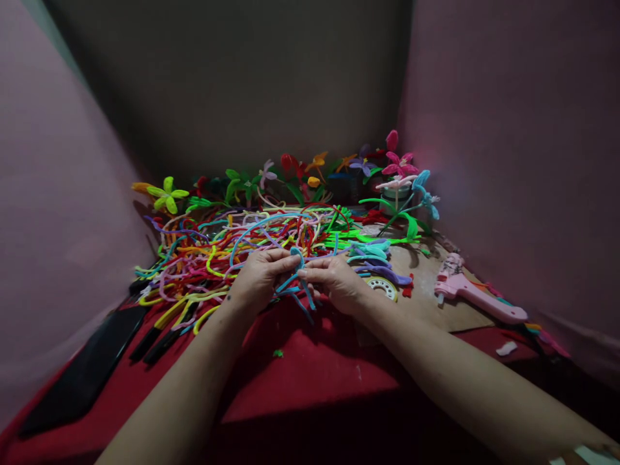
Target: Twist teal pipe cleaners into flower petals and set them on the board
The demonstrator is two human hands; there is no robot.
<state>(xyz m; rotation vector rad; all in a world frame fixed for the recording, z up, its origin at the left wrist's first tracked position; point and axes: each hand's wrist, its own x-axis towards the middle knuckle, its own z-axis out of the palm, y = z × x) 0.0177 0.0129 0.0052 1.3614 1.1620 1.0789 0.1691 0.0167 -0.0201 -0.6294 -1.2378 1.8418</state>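
Between my two hands is a light-blue pipe cleaner [310, 296], bent into a small loop at the top, with several loose ends hanging below. My left hand [261, 278] pinches it from the left side, thumb and forefinger at the loop. From the right, my right hand [335, 279] grips it just below the loop. Behind both hands spreads a tangled heap of coloured pipe cleaners [194, 248]. Close to my right hand lie bent turquoise pieces [371, 250] and purple pieces [387, 272]. How the blue strands cross inside my fingers is partly hidden.
A pink glue gun [479, 300] and a white-and-yellow tape roll [382, 289] rest on a brown board [421, 258] at right. Finished pipe-cleaner flowers [167, 195] line the back. A black flat object [82, 371] lies at left on the red cloth [310, 387]. Pale walls rise both sides.
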